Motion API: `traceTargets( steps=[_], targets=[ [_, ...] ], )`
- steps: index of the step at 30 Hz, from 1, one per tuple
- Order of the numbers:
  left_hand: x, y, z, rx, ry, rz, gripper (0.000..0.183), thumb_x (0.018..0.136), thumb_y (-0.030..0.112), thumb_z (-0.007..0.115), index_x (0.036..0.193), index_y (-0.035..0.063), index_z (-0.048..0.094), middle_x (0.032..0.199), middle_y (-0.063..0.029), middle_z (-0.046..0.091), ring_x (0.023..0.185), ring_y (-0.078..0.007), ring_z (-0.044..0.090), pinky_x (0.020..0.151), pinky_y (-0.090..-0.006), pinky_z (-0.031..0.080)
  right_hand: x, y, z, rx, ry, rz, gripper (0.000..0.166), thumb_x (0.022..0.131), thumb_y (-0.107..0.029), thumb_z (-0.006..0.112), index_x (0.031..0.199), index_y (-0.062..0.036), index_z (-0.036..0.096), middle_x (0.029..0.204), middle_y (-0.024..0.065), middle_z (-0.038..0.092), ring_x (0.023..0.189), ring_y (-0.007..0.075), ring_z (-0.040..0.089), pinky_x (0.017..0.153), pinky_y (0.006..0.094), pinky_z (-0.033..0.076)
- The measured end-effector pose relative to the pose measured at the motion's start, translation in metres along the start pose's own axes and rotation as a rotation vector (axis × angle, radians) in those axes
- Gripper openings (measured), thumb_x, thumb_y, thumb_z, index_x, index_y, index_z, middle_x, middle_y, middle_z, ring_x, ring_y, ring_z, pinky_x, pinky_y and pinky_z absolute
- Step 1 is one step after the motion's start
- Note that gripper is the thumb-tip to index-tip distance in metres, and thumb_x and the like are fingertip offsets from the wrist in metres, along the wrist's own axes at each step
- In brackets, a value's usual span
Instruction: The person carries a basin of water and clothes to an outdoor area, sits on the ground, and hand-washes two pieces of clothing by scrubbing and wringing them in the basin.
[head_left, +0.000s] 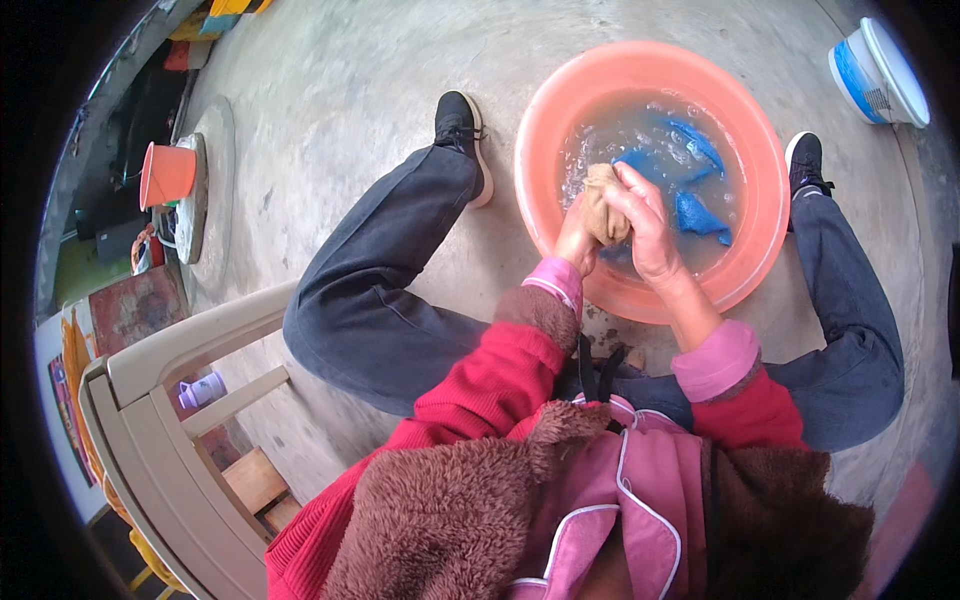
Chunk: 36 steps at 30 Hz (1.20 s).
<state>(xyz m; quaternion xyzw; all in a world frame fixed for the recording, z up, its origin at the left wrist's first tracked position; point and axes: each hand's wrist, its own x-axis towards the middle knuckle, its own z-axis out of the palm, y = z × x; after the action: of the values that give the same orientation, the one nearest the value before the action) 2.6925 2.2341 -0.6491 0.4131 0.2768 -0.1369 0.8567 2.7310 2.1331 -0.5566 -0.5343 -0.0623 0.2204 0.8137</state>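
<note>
Over a wide pink plastic basin (541, 112) I hold a bunched tan cloth (604, 204) between both hands. My left hand (576, 238) grips it from the left, its fingers mostly hidden behind the fabric. From the right, my right hand (646, 225) closes around the same cloth, thumb and fingers pressed to it. Below them, cloudy grey water (652, 112) with bubbles partly fills the basin. A blue cloth (699, 217) lies in the water, several parts of it showing above the surface.
The basin stands on a concrete floor (337, 97) between my feet. A white bucket with a blue label (874, 71) is at far right. To the left are a beige plastic table or chair (172, 450), a purple thermos-like container (202, 390) and a small orange bucket (166, 176) on a round slab.
</note>
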Motion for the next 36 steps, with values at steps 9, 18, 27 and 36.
traceTargets(
  steps=[9,18,27,36],
  targets=[
    [-0.005,-0.015,0.026,0.156,0.016,-0.079,0.032,0.101,0.028,0.041,0.112,0.0029,0.058,0.102,-0.0049,0.065,0.090,-0.0113,0.061,0.078,-0.0265,0.050,0.008,0.069,-0.072,-1.076,0.583,-0.025,0.036,0.083,-0.038,0.068,0.074,-0.0042,0.060,0.074,0.0205,0.063,0.070,0.0404,0.061,0.062,0.0435,0.047],
    [-0.005,-0.008,0.019,-0.011,0.163,-0.130,0.036,0.099,0.029,0.046,0.126,0.0055,0.042,0.111,-0.0067,0.052,0.094,-0.0219,0.063,0.067,-0.0286,0.053,-0.007,0.126,-0.140,-1.278,0.546,0.356,0.057,0.085,-0.053,0.060,0.107,-0.0024,0.046,0.107,0.0242,0.058,0.099,0.0415,0.059,0.081,0.0495,0.046],
    [0.008,-0.013,-0.010,-0.089,0.334,-0.133,0.059,0.098,0.041,0.045,0.145,0.0149,0.021,0.129,-0.0138,0.033,0.087,-0.0295,0.060,0.065,-0.0335,0.054,0.005,0.109,-0.103,-0.099,0.445,0.406,0.028,0.082,-0.022,0.066,0.104,-0.0037,0.063,0.096,0.0050,0.065,0.085,0.0127,0.061,0.075,0.0289,0.048],
    [0.005,0.002,0.006,-0.084,0.032,-0.108,0.043,0.098,0.051,0.037,0.127,0.0223,0.049,0.109,0.0008,0.060,0.077,-0.0102,0.059,0.061,-0.0281,0.050,0.012,0.006,-0.015,0.180,0.070,0.178,0.011,0.078,-0.008,0.058,0.087,-0.0013,0.061,0.082,0.0030,0.062,0.076,0.0107,0.058,0.071,0.0249,0.046]
  ],
)
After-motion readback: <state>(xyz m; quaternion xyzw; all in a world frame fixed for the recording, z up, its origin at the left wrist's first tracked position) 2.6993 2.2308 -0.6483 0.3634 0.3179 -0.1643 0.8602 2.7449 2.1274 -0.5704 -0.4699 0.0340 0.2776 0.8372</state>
